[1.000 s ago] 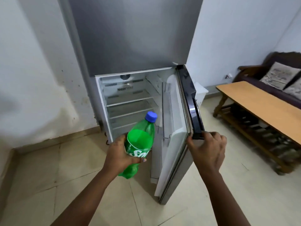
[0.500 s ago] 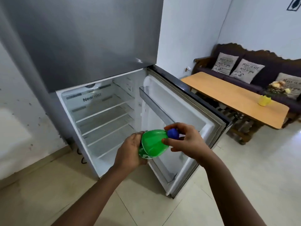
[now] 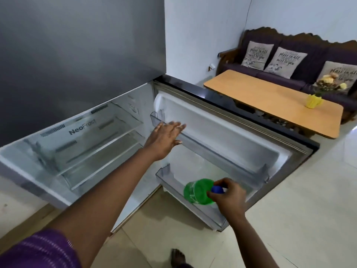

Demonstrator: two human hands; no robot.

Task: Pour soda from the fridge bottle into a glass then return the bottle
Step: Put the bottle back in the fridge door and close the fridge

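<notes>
left hand (image 3: 166,137) spread flat, reaching at fridge door (image 3: 222,136) upper shelf | right hand (image 3: 229,196) pinching blue cap of green bottle (image 3: 197,191) in door's lower bin (image 3: 172,182), seemingly seated | wooden table (image 3: 270,101) beyond door

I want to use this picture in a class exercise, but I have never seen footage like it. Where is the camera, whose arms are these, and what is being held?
The camera is worn on a person's head and looks forward and down, so both arms are that person's own. There is no machine. The right hand grips the blue cap of a green soda bottle, which stands in or just above the lower door shelf of the open fridge. The left hand is open and empty, near the upper door shelf. Behind stand a wooden table with a yellow vase and a sofa.
</notes>
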